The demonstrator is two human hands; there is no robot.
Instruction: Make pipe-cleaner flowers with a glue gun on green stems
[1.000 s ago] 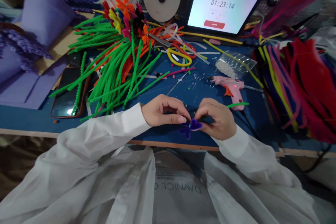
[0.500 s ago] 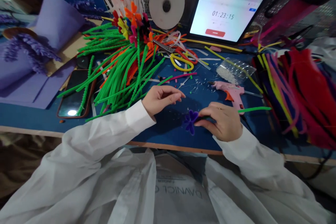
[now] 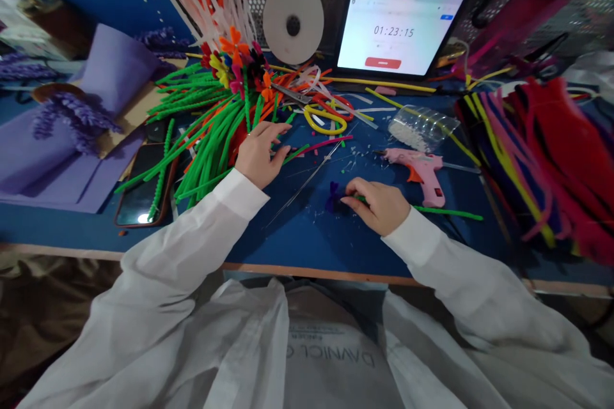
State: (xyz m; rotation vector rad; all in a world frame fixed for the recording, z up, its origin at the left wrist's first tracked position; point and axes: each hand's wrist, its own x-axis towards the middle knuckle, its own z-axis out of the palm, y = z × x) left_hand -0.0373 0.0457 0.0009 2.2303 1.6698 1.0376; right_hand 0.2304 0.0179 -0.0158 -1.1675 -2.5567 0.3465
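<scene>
My right hand (image 3: pixel 378 206) pinches a pipe-cleaner flower by the stem, just behind its dark purple petals (image 3: pixel 332 197). The green stem (image 3: pixel 448 211) sticks out past the wrist to the right. My left hand (image 3: pixel 261 154) is at the right side of a bundle of green pipe cleaners (image 3: pixel 208 163), with thumb and fingers apart and nothing seen between them. By its fingertips lie a green and a magenta pipe cleaner (image 3: pixel 327 143). Above it, finished flowers (image 3: pixel 235 45) in orange, yellow, red and pink rest on the pile, beside yellow-handled scissors (image 3: pixel 326 120).
A pink glue gun (image 3: pixel 416 169) lies right of centre, below a clear plastic cup of white pellets (image 3: pixel 412 128). Coloured pipe cleaners (image 3: pixel 527 166) are heaped at right. A tablet (image 3: pixel 398 32) and white spool (image 3: pixel 293 20) stand behind. A phone (image 3: pixel 141 195) and purple paper (image 3: pixel 71 172) lie left.
My left hand has moved left and up to the green bundle, its fingers spreading. My right hand has shifted slightly left with the flower, whose petals now appear more edge-on.
</scene>
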